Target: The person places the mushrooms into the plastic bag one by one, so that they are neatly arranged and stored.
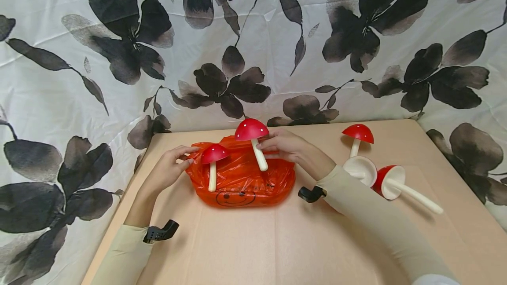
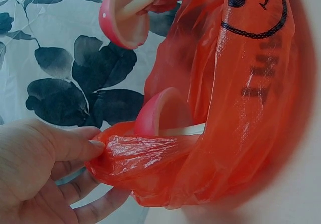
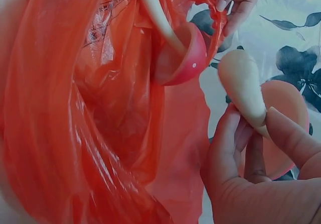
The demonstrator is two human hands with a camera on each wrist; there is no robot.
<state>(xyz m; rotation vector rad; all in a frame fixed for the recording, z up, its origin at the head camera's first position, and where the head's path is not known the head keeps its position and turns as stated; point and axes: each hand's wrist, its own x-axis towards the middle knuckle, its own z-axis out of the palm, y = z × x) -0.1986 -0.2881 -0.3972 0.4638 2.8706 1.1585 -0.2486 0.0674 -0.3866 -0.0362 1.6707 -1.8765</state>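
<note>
An orange-red plastic bag [image 1: 241, 188] with a printed smiley face sits on the table. My left hand [image 1: 170, 168] pinches the bag's edge at its left side, thumb on top in the left wrist view. At the bag's mouth, one toy mushroom [image 1: 214, 154] with a red cap and cream stem lies partly inside, its cap showing above the plastic [image 2: 163, 113]. Held above the bag is another toy mushroom [image 1: 251, 130], its stem [image 3: 243, 86] pinched between thumb and fingers of my right hand [image 1: 283, 144]. Its cap is upward, the stem slanting down over the bag.
To the right on the wooden table [image 1: 237, 245] are three more toy mushrooms: one cap up [image 1: 358, 133], one showing its white underside [image 1: 361, 168], and one lying on its side [image 1: 394, 183]. A floral cloth [image 1: 293, 52] hangs behind the table.
</note>
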